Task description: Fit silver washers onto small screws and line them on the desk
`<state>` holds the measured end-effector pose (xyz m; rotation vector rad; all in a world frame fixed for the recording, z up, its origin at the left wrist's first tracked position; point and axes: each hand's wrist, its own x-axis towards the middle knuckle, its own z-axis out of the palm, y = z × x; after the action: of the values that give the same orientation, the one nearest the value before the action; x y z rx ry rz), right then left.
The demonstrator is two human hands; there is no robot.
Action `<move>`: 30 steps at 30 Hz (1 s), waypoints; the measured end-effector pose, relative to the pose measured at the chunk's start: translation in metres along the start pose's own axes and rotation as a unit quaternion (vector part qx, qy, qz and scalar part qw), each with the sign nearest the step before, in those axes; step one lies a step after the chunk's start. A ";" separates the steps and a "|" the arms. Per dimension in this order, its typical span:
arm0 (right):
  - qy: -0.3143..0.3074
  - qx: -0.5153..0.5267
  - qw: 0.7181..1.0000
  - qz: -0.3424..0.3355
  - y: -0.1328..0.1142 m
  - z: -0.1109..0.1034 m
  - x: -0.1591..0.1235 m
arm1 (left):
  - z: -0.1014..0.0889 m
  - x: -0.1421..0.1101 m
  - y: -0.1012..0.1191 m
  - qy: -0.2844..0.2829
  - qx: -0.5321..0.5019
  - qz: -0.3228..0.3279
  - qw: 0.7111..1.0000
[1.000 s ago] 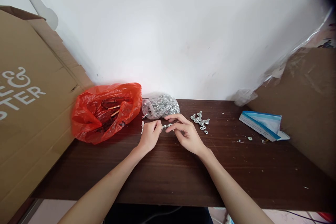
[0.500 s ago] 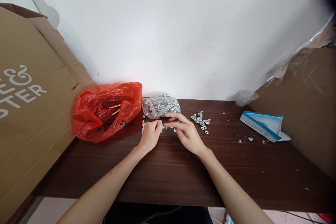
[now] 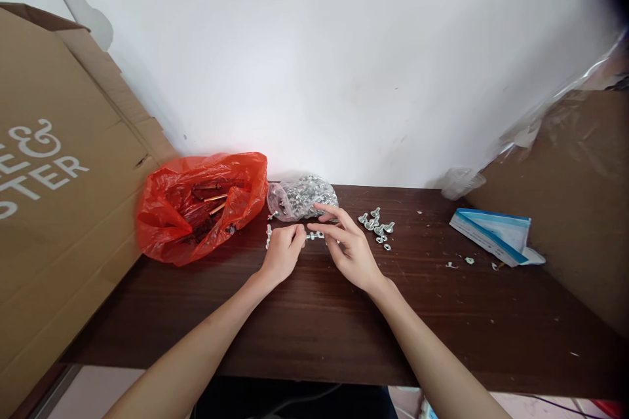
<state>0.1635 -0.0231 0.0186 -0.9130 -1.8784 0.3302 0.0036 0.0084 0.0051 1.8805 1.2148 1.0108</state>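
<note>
Stretching in over the dark brown wood-grain table [image 3: 314,340] come two bare forearms, and the action is right between the hands! On one side, the left hand [image 3: 284,250] is curled tight, thumb on top, gripping a small silver metal bolt [image 3: 313,236] that juts out toward the other side. Look at that piece: thin, shiny shank, a chunky nut-like collar partway along, and a pale round ring at the far end, though the finer detail is too small to make out. Opposite, the right hand [image 3: 354,252] has its fingers spread loosely, index lifted, middle finger reaching just over the shank; whether it touches, I can't tell.

And there's the change! Half a second ago that ring end looked like a thin edge; now it shows its round face. The right index finger has risen higher too, while the left fist holds its place.

Just past the knuckles, a loose cluster of silver bolts with broad round heads [image 3: 376,221] lies off to the right, a few small silver nuts [image 3: 382,240] beside it. Behind the hands sits a clear plastic bag crammed with silver hardware [image 3: 309,195], next to a crumpled red plastic bag [image 3: 164,209], with the plain white wall [image 3: 295,78] beyond.
</note>
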 end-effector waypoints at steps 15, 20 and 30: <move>0.015 -0.018 0.999 -0.021 0.003 -0.001 0.000 | 0.001 0.001 -0.001 0.002 0.001 -0.008 1.000; 0.008 -0.026 0.999 -0.026 0.003 -0.002 0.000 | 0.001 0.001 -0.002 0.005 0.000 -0.009 1.000; 0.018 -0.036 0.999 -0.014 0.005 -0.002 0.000 | 0.000 0.001 -0.001 0.005 -0.002 -0.006 1.000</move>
<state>0.1671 -0.0204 0.0166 -0.9331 -1.8796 0.2288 0.0036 0.0098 0.0048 1.8654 1.2285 1.0168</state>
